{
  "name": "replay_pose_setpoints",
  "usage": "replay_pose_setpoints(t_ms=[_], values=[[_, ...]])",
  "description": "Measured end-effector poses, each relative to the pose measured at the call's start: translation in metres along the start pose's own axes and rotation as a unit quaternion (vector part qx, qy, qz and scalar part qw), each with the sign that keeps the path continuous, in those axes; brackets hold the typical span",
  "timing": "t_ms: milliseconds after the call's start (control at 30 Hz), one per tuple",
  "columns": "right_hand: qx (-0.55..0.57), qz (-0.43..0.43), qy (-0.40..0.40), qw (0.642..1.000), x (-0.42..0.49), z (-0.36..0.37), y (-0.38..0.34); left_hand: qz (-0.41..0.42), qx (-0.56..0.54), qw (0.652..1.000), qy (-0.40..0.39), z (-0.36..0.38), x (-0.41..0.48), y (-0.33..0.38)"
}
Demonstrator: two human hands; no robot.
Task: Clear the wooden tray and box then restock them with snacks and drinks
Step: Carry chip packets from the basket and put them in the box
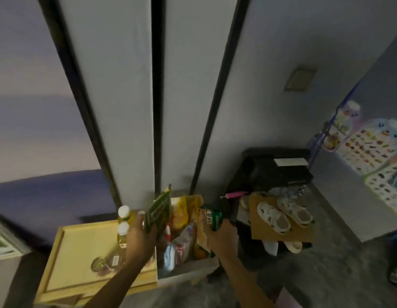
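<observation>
A grey carpeted floor (339, 263) carries everything here, and the wooden tray (66, 258) serves as the landmark. Touching the tray's right edge stands the box (188, 273), packed with snack packets, and further right of the box sits a dark stand (279, 174) with a board holding white shoes (284, 213). On the tray itself, along its right side, stand two yellow bottles (124, 227) with white caps, with glasses (104, 263) just in front of them.
</observation>
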State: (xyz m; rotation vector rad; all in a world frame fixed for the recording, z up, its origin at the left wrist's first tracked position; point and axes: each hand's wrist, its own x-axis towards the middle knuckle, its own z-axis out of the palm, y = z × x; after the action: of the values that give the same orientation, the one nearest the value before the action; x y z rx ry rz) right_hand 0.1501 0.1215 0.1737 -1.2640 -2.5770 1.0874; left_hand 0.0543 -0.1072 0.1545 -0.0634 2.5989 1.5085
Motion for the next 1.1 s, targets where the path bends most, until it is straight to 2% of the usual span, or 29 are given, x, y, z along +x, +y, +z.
replay_pose_setpoints(t_ms=[133, 333, 433, 600, 767, 900, 1100], values=[[0.005, -0.014, -0.023, 1.0, 0.02, 0.024, 0.018, -0.001, 0.043, 0.999, 0.021, 0.046, -0.012, -0.004], [0.002, -0.032, -0.091, 0.995, 0.03, 0.066, 0.069, 0.046, 0.161, 0.984, -0.068, 0.103, -0.025, -0.037], [-0.013, -0.068, -0.088, 0.994, 0.026, 0.081, 0.083, 0.064, 0.189, 0.975, -0.094, 0.116, -0.034, -0.051], [-0.057, -0.136, -0.079, 0.986, 0.022, 0.097, 0.084, 0.099, 0.248, 0.957, -0.113, 0.114, -0.036, -0.068], [-0.08, -0.16, -0.088, 0.98, 0.016, 0.112, 0.083, 0.129, 0.334, 0.914, -0.191, 0.102, -0.039, -0.095], [-0.081, -0.158, -0.106, 0.979, 0.013, 0.108, 0.085, 0.122, 0.294, 0.919, -0.234, 0.098, -0.045, -0.091], [-0.117, -0.166, -0.121, 0.972, 0.005, 0.084, 0.087, 0.069, 0.322, 0.923, -0.2, 0.074, -0.062, -0.053]])
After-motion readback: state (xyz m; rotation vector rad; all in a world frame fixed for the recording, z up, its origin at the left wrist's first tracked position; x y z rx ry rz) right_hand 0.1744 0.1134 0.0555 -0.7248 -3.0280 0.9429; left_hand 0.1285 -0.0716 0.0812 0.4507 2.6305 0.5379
